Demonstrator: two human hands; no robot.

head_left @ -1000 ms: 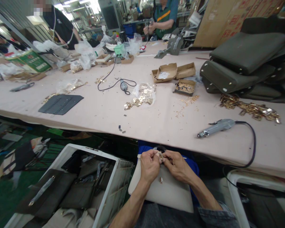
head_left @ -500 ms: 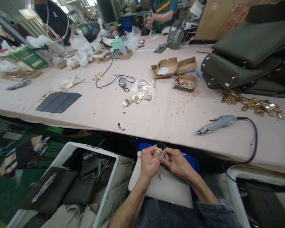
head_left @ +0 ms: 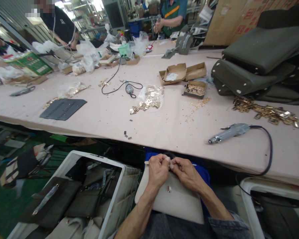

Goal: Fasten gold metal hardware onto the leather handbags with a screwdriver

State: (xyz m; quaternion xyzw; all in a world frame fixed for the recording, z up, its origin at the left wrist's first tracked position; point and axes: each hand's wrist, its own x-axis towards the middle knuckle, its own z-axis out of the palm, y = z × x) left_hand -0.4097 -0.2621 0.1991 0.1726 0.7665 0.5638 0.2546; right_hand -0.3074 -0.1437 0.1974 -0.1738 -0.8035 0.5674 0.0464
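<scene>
A cream handbag (head_left: 175, 202) lies flat on my lap, with a small gold clasp fitting (head_left: 169, 189) on its front. Over its upper edge, my left hand (head_left: 158, 171) is closed, thumb and fingers pinching a small metal clasp plate (head_left: 169, 162). From the other side, my right hand (head_left: 185, 172) pinches the same plate, its fingertips almost meeting those of the left. Most of the plate is hidden by the fingers. Beneath the bag, blue material (head_left: 205, 176) shows.
On the table (head_left: 159, 132) lie an electric screwdriver (head_left: 229, 132), a bag of gold plates (head_left: 151, 96), a box of tiny screws (head_left: 194, 89) and more gold hardware (head_left: 266, 111). Dark bags (head_left: 261, 49) are stacked at right. A white crate (head_left: 119, 186) holds bags. Two people stand across the table.
Both hands have closed in around the metal plate, which showed more plainly before. The view has shifted slightly, with the tabletop things sitting a little lower.
</scene>
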